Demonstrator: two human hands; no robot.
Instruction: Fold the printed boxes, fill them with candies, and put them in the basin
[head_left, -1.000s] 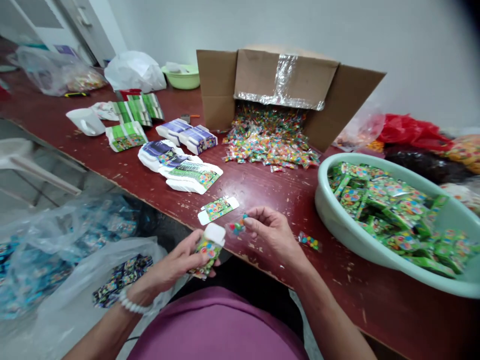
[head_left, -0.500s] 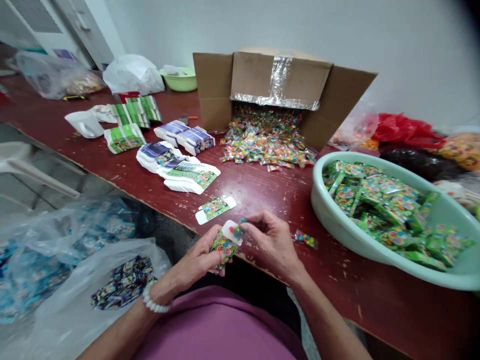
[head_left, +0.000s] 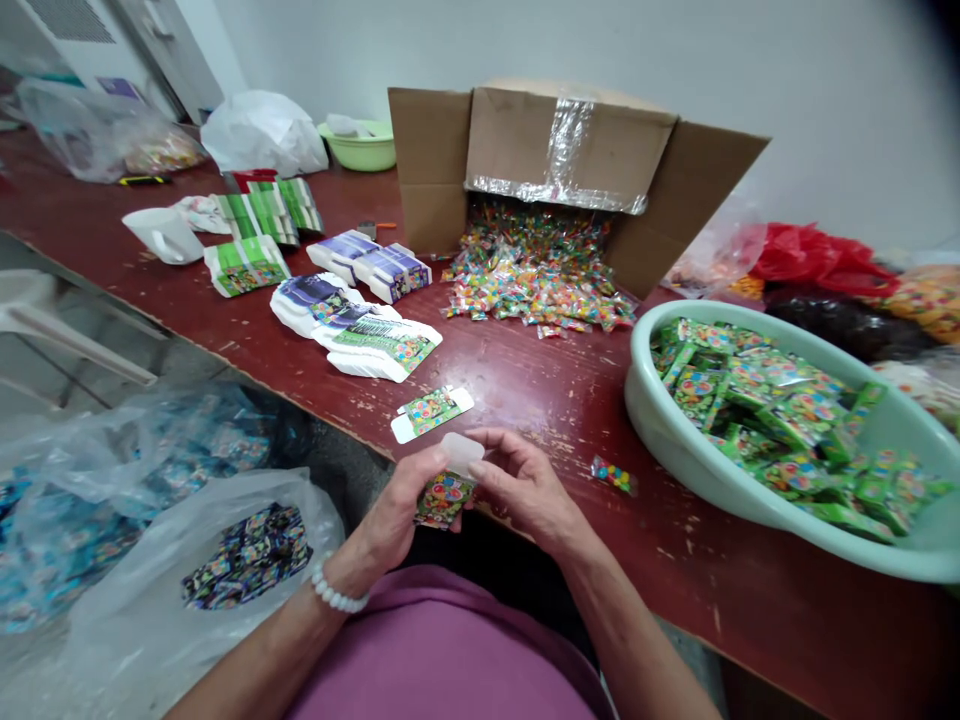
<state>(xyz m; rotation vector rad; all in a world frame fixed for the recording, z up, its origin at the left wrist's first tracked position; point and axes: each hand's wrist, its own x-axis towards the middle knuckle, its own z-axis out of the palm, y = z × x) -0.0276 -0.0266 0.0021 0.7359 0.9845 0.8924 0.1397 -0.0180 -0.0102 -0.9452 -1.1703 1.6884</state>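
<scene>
My left hand is closed around a small green candy box at the table's front edge, its white top flap raised. The fingers of my right hand pinch the right side of that flap. No candy packet shows at the box now; the inside is hidden. Just beyond my hands lies a flattened green carton with white end flaps. Right of my right hand, a clear packet of coloured candies rests on the table.
A pale green tub of filled green boxes stands at the right. Behind, a cardboard box spills many candy packets. Stacked cartons and a white mug sit at left. Plastic bags lie below the table.
The candy packet that my right hand held over the box's opening is out of sight. My right hand has moved in against the flap, and the box has turned slightly.
</scene>
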